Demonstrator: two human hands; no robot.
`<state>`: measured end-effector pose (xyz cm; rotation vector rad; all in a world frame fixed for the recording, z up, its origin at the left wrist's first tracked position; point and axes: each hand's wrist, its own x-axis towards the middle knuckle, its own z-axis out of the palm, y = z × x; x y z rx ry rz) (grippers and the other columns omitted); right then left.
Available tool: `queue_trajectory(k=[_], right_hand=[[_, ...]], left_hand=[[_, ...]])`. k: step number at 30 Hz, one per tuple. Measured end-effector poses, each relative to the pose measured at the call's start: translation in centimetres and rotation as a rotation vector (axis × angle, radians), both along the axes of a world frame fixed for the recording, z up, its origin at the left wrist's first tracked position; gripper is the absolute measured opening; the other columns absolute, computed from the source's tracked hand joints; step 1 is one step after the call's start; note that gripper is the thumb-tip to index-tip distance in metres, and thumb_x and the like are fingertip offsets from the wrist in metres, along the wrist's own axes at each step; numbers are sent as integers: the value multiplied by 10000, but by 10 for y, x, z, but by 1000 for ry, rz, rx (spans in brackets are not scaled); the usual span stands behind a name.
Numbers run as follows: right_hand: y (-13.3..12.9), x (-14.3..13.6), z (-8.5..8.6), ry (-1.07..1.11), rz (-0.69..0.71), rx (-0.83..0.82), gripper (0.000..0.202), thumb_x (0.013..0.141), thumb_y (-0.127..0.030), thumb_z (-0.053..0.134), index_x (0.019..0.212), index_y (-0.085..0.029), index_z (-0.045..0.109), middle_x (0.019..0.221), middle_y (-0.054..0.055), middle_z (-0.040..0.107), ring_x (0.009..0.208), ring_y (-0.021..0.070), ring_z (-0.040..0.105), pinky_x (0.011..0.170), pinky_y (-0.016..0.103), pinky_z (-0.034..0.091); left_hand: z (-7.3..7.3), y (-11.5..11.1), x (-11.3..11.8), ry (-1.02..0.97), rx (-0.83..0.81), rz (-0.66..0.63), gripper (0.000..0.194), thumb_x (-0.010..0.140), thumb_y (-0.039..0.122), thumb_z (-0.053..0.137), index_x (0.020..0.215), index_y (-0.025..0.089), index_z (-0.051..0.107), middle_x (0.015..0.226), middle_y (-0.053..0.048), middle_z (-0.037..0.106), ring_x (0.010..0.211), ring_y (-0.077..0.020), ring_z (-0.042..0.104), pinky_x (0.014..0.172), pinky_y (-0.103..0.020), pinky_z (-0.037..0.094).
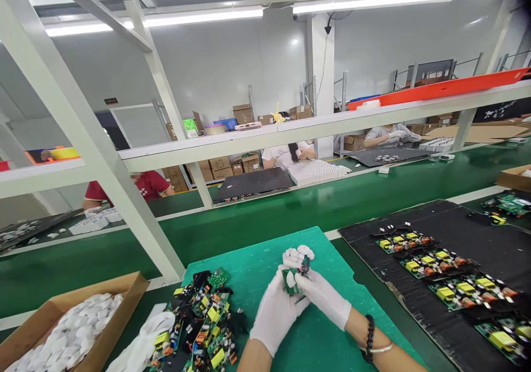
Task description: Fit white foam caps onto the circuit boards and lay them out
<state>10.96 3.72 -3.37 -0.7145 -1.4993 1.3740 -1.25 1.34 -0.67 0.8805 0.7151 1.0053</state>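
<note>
Above a green mat, my left hand in a white glove grips a small green circuit board by its side. My right hand, also gloved, has its fingers closed at the board's right edge, by a small white piece on the board and a dark part. Exactly what the right fingertips pinch is too small to tell. Several white pieces lie on the mat just beyond the hands. A pile of circuit boards with yellow and orange components sits to the left.
A cardboard box of white pieces stands at the lower left, beside a white cloth. Rows of boards lie on a black sheet at right. A white frame post rises at left. Other people work across the green belt.
</note>
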Motion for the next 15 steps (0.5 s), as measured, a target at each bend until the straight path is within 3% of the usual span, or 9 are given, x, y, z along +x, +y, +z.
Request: queue_trajectory(k=[2, 4, 7, 11, 15], right_hand=[[2, -1, -6, -96, -117, 84, 487, 769, -474, 497, 1193, -235, 478, 1292, 49, 423, 1233, 260, 294, 1051, 411, 178], [4, 1, -9, -147, -150, 90, 458, 777, -469, 485, 1155, -211, 521, 1306, 59, 407, 1245, 260, 268, 1061, 409, 138], [9, 6, -11, -88, -38, -6, 450, 794, -496, 441, 1086, -179, 571, 1253, 82, 466, 1197, 257, 352, 1031, 405, 217], [10, 5, -10, 76, 110, -102, 462, 781, -495, 472, 1108, -177, 549, 1210, 69, 507, 1127, 252, 433, 941, 381, 346], [7, 3, -6, 113, 105, -151, 433, 752, -496, 514, 1041, -183, 591, 1181, 60, 532, 1108, 270, 448, 880, 371, 397]], left_hand=[[-12, 3, 4, -17, -18, 41, 460, 832, 282, 230, 650, 168, 637, 886, -112, 628, 847, -168, 560, 644, -262, 450], [-22, 5, 6, -73, -102, 95, 345, 823, 321, 336, 626, 181, 582, 882, -77, 619, 829, -161, 571, 649, -255, 443], [-29, 5, 5, -85, -207, 151, 233, 733, 385, 544, 650, 185, 459, 783, -8, 588, 724, -154, 598, 576, -229, 417], [-25, 4, 4, -6, -169, 135, 265, 720, 412, 563, 780, 183, 446, 657, -3, 554, 583, -127, 572, 480, -195, 350], [-22, 4, 6, -12, -142, 104, 257, 723, 389, 563, 817, 179, 448, 624, -4, 544, 544, -124, 550, 465, -206, 338]])
